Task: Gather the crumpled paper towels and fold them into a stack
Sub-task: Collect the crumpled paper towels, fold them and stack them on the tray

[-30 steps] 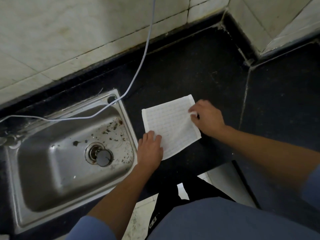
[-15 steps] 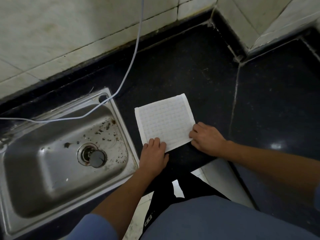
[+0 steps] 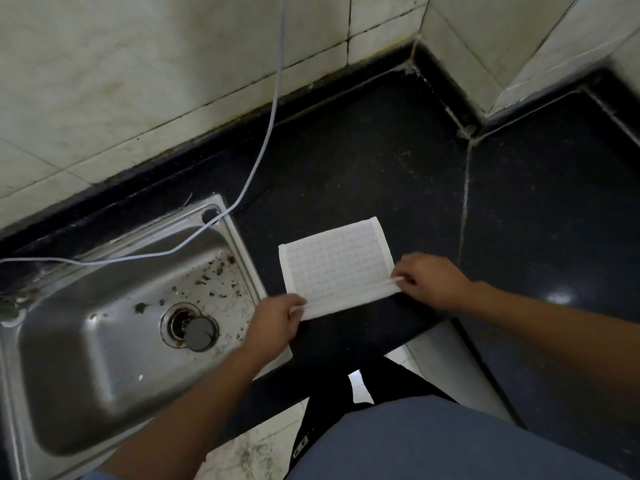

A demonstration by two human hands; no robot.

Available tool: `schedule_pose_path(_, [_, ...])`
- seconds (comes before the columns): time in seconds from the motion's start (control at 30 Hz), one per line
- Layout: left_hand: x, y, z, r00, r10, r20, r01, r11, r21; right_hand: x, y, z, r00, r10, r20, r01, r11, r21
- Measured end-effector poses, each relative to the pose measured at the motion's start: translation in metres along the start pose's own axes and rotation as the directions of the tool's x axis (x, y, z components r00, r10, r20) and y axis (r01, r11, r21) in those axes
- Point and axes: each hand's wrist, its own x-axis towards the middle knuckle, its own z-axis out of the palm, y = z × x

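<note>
Head view, one sheet in play. The paper towel lies on the black counter, close to its front edge and just right of the sink rim. It's white w/ a grid emboss and mostly flat.

Left hand is on the near-left corner, thumb and fingertips curled and clamped on the paper. Right hand does the same on the near-right corner, a pinch w/ the rest of the fingers tucked. Between them the near edge is raised off the counter as a narrow strip, curling toward the far edge.

Handling, my read: v. light, limp, no stiffness, so it sags anywhere it isn't held. It likely tears if the hands pull apart, and it creases easily, which helps a fold hold. Best grip is where they are now, both near corners, w/ light even tension. The counter looks smooth, so the sheet may slide.

Vs half a sec ago: the sheet lay fully flat then, w/ both hands resting on the near edge. Now that edge is up and turning over. A sec ago the right hand was up at the far-right corner; it has since come down to the near one. A thin cable hangs from the wall into the sink, clear of the work.
</note>
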Motion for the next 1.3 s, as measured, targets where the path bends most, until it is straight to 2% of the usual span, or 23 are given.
schedule_pose_path(0.1, [0.039, -0.008, -0.025, 0.982, -0.184, -0.038, 0.175, 0.971, -0.164, 0.040, 0.002, -0.027, 0.978, 0.169, -0.122, -0.134, 0.959, 0.250])
schedule_pose_path(0.2, [0.077, -0.023, -0.035, 0.929, -0.370, 0.013, 0.355, 0.881, -0.314, 0.079, 0.002, -0.036, 0.951, 0.292, -0.103, -0.245, 0.913, 0.327])
schedule_pose_path(0.37, [0.113, -0.023, -0.030, 0.915, -0.389, -0.107, 0.364, 0.910, -0.198, 0.111, 0.005, -0.026, 0.900, 0.430, -0.070, -0.400, 0.879, 0.261])
schedule_pose_path(0.5, [0.124, -0.022, -0.023, 0.903, -0.400, -0.155, 0.387, 0.916, -0.109, 0.112, 0.005, -0.020, 0.895, 0.438, -0.091, -0.420, 0.892, 0.167])
schedule_pose_path(0.6, [0.117, -0.021, -0.024, 0.911, -0.351, -0.215, 0.357, 0.934, -0.013, 0.100, -0.005, -0.026, 0.927, 0.319, -0.199, -0.314, 0.948, 0.056])
schedule_pose_path(0.67, [0.104, -0.010, -0.022, 0.939, -0.225, -0.259, 0.247, 0.967, 0.057, 0.089, -0.022, -0.021, 0.948, 0.169, -0.270, -0.172, 0.985, 0.012])
schedule_pose_path(0.73, [0.084, 0.004, -0.012, 0.976, -0.096, -0.195, 0.123, 0.984, 0.128, 0.078, -0.043, -0.004, 0.981, 0.017, -0.195, -0.025, 0.999, -0.037])
schedule_pose_path(0.8, [0.062, 0.005, 0.004, 0.994, -0.061, -0.089, 0.076, 0.980, 0.184, 0.067, -0.052, 0.018, 0.996, -0.046, -0.074, 0.043, 0.998, -0.044])
schedule_pose_path(0.87, [0.045, -0.007, 0.014, 0.993, -0.097, -0.065, 0.107, 0.980, 0.171, 0.058, -0.039, 0.027, 0.998, 0.009, -0.070, -0.008, 1.000, 0.010])
schedule_pose_path(0.97, [0.033, -0.025, 0.016, 0.985, -0.136, -0.104, 0.149, 0.980, 0.135, 0.041, -0.002, 0.024, 0.977, 0.122, -0.173, -0.104, 0.989, 0.105])
schedule_pose_path(1.13, [0.033, -0.031, 0.013, 0.983, 0.057, -0.173, -0.003, 0.956, 0.295, 0.038, 0.009, 0.011, 0.955, 0.244, -0.169, -0.227, 0.967, 0.116])
schedule_pose_path(1.2, [0.034, -0.031, 0.010, 0.977, 0.129, -0.168, -0.064, 0.935, 0.350, 0.052, -0.003, 0.006, 0.914, 0.369, -0.167, -0.346, 0.926, 0.152])
schedule_pose_path(1.3, [0.036, -0.031, 0.008, 0.977, 0.158, -0.146, -0.095, 0.924, 0.370, 0.070, -0.020, -0.002, 0.839, 0.534, -0.100, -0.511, 0.838, 0.192])
